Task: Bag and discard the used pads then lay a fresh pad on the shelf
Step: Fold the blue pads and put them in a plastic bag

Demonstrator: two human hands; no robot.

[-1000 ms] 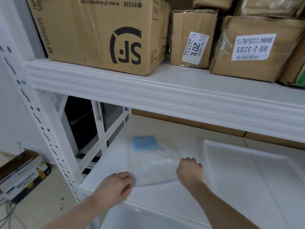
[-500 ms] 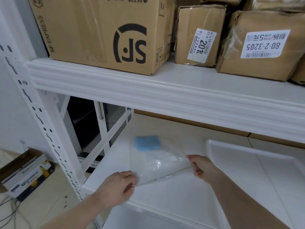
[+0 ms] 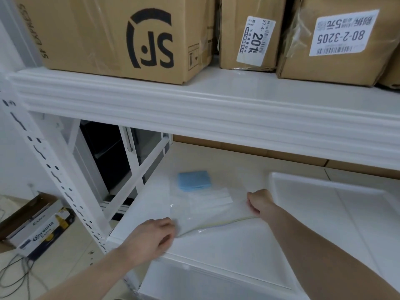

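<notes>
Both your hands are on the clear bag point(image 3: 207, 210), which lies flat on the lower shelf point(image 3: 227, 250). Your left hand point(image 3: 149, 239) is curled, fingers pinching the bag's near-left corner at the shelf's front edge. Your right hand point(image 3: 259, 202) is closed in a pinch on the bag's right edge, just beside the tray point(image 3: 337, 191) rim. The near edge of the bag runs taut between the two grips, with a thin yellowish strip along it. Inside the bag you can see something white and flat; can't tell exactly what it is. One folded blue pad point(image 3: 194, 180) sits at the bag's far-left end; can't tell if it's inside the bag or just behind it. The white tray lies on the same shelf, right of the bag. On the upper shelf point(image 3: 216, 105): an SF box point(image 3: 121, 35) at left, two labelled cartons to its right. A Corona box point(image 3: 36, 230) sits on the floor at left, near some cables.
</notes>
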